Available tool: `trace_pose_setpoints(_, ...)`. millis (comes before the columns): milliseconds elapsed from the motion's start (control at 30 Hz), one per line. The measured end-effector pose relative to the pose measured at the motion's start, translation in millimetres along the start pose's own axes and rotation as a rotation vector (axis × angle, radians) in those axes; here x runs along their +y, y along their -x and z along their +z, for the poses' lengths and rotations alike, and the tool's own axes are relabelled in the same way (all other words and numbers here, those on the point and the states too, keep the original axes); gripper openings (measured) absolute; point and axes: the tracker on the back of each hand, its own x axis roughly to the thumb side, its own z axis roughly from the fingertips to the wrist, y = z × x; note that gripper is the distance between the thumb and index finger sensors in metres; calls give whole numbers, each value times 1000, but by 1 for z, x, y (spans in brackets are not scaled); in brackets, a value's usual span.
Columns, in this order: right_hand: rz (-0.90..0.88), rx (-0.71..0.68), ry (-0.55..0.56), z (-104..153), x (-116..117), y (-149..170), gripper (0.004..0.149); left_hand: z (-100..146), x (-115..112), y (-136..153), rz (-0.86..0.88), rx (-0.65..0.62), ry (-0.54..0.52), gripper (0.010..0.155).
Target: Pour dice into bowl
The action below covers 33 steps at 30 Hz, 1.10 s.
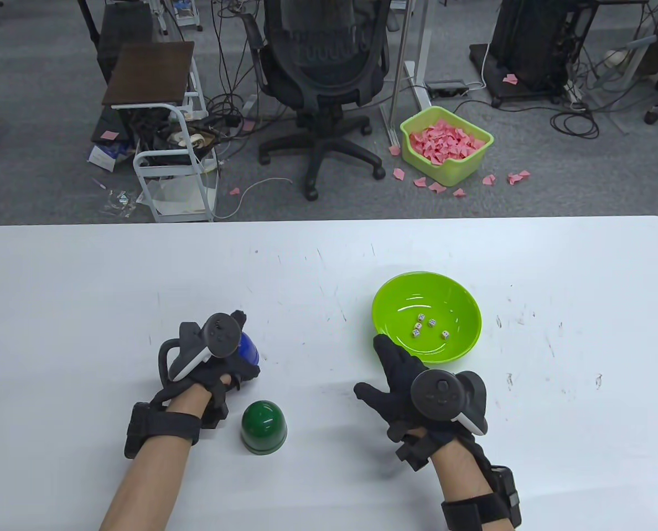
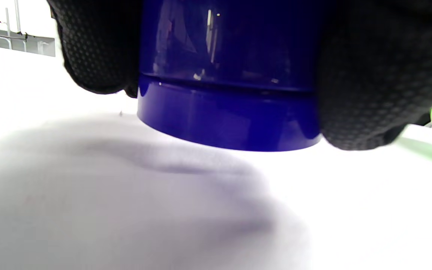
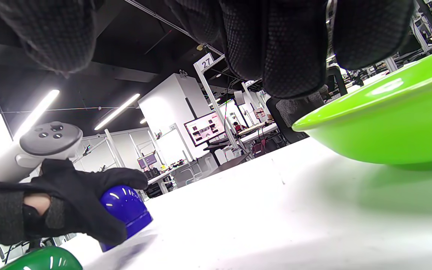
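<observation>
A lime green bowl [image 1: 427, 315] sits on the white table [image 1: 329, 265] at centre right, with several white dice [image 1: 429, 326] inside. My left hand [image 1: 218, 354] grips a blue dice cup [image 1: 249, 349] mouth-down, tilted with its rim just off the table; the cup fills the left wrist view [image 2: 227, 112], and shows in the right wrist view [image 3: 126, 212]. A green dice cup [image 1: 263, 427] stands mouth-down near the front, right of my left wrist. My right hand [image 1: 395, 376] is empty, its fingers spread beside the bowl's near rim [image 3: 388, 112].
Beyond the table's far edge are an office chair [image 1: 323, 72], a small cart [image 1: 168, 138] and a green bin of pink paper [image 1: 445, 144] on the floor.
</observation>
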Motion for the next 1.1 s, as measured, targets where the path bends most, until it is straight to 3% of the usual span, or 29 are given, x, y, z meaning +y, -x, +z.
trace_pose_setpoints(233,15,-5,25,1,1,-4,87,16,35,-14,131,-99,-71,109)
trace_pose_setpoints(433,43,-28,25,1,5,-11,88,29,48,-36,268,-194,-77,108)
trace_pose_setpoints(633,47,-70,41,3,10,-20,92,38,47,-70,321,-301,-56,108)
trace_pose_setpoints(900,73,-170,77,5,19,-39,109,53,36,-116,377,-428,-6,107)
trace_pose_setpoints(1100,64,-182,67,6,23,-41,114,61,25,-139,459,-469,18,107)
